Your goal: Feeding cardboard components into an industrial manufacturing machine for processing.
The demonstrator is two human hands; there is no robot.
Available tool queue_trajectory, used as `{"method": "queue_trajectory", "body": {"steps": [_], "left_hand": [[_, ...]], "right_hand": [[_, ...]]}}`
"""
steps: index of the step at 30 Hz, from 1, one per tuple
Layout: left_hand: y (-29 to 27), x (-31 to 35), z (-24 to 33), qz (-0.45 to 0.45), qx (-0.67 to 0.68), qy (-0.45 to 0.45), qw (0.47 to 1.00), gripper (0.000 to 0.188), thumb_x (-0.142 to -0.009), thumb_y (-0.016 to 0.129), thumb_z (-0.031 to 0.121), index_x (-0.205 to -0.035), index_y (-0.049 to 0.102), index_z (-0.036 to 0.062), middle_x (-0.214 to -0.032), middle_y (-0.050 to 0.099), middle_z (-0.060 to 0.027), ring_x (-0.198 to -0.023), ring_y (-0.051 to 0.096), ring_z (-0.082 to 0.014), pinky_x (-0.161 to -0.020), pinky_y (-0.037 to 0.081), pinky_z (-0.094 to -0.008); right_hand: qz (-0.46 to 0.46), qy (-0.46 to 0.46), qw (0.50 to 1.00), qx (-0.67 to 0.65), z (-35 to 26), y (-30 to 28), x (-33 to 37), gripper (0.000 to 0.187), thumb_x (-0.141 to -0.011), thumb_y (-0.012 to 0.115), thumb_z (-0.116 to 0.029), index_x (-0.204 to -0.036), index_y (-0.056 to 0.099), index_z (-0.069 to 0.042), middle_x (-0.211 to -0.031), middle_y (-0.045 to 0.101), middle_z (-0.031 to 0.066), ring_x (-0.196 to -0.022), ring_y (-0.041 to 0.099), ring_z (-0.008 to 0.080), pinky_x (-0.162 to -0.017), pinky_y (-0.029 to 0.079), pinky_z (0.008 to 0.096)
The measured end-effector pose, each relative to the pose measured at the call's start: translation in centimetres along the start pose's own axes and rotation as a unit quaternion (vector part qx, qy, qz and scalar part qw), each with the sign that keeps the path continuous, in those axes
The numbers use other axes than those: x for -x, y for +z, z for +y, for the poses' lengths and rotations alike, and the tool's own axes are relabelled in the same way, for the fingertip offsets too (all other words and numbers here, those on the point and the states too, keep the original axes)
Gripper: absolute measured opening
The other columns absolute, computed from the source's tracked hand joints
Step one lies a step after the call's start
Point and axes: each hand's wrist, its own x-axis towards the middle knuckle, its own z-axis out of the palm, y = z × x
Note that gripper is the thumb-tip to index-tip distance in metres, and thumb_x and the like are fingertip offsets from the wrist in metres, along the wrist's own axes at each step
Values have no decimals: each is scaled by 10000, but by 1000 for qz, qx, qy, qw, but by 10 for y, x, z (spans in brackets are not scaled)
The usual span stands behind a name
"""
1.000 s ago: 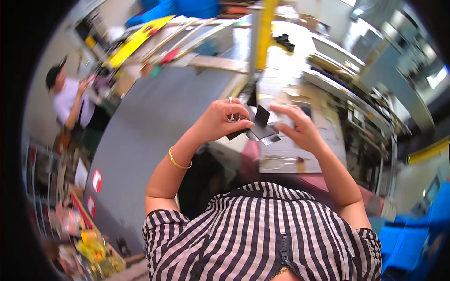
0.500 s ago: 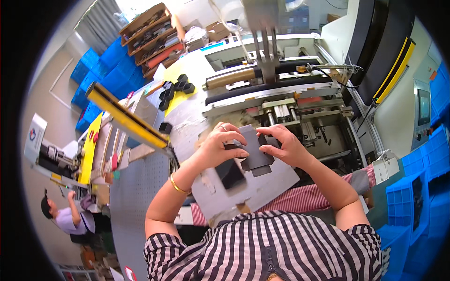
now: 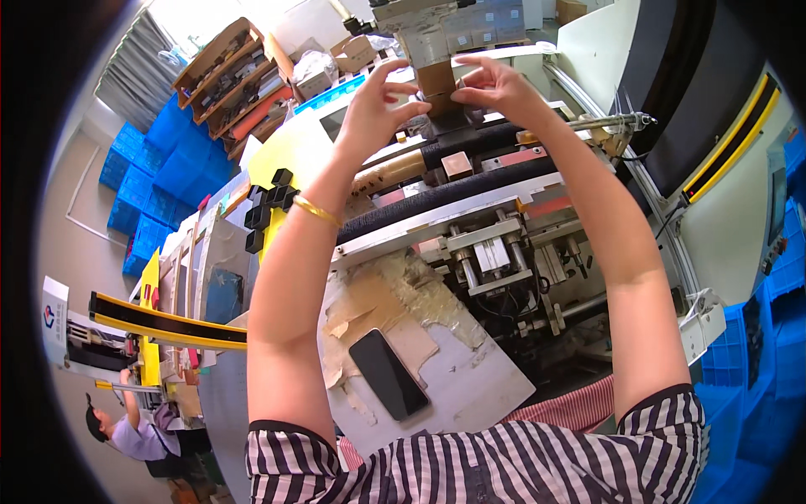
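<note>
Both my arms reach forward over the machine (image 3: 495, 244). My left hand (image 3: 375, 107) has its thumb at the left edge of a small brown cardboard piece (image 3: 437, 80), fingers curved above it. At the opposite edge, the thumb and fingers of my right hand (image 3: 497, 88) pinch the same piece. It stands upright under the machine's metal head (image 3: 420, 18), and a dark part shows just below it. Nearer to me, a square wooden-looking block (image 3: 457, 166) sits between the dark rollers.
A black phone (image 3: 388, 375) lies on the worn grey table (image 3: 478, 391). Several black open boxes (image 3: 269, 204) are clustered on a yellow sheet at left. Yellow-and-black bars (image 3: 168, 321) flank the machine. Blue crates (image 3: 730, 353) stand at right; another person (image 3: 143, 433) works far left.
My hands have moved forward from above the table to the machine head, with the folded card piece. The phone, partly hidden before, is now fully visible, and the view has shifted.
</note>
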Motion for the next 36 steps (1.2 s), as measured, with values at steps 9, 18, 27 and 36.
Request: {"method": "queue_trajectory", "body": {"steps": [9,18,27,36], "left_hand": [[-29,118,56,46,-8,-57,997,631,-746,810,242,-1296,546,79,-1186,645,-97,-1109,568,-201,-962,454,-361],[-173,599,-21,199,-161,-430,866,290,-895,667,240,-1078,658,16,-983,700,-113,-907,661,-198,-816,514,-329],[-88,705,-43,33,-305,-474,826,530,-935,533,310,-1401,389,102,-1366,506,-167,-1283,443,-370,-1084,337,-467],[-125,1053,159,423,-297,-643,565,287,-811,679,203,-1047,633,47,-1041,645,-169,-989,590,-365,-847,481,-453]], "right_hand": [[213,-44,970,-110,-59,57,78,372,-986,528,-331,-1200,604,-36,-1070,686,93,-1005,628,157,-886,450,271],[-175,135,953,-209,-126,185,269,202,-967,551,-110,-1051,667,33,-888,700,75,-788,633,114,-733,510,249],[-393,58,906,-148,-204,396,231,221,-964,576,-149,-1091,657,12,-917,704,77,-822,639,123,-770,513,261],[-456,-114,876,103,-202,602,232,186,-914,609,-137,-1038,663,-9,-899,677,152,-830,651,211,-771,490,324]]}}
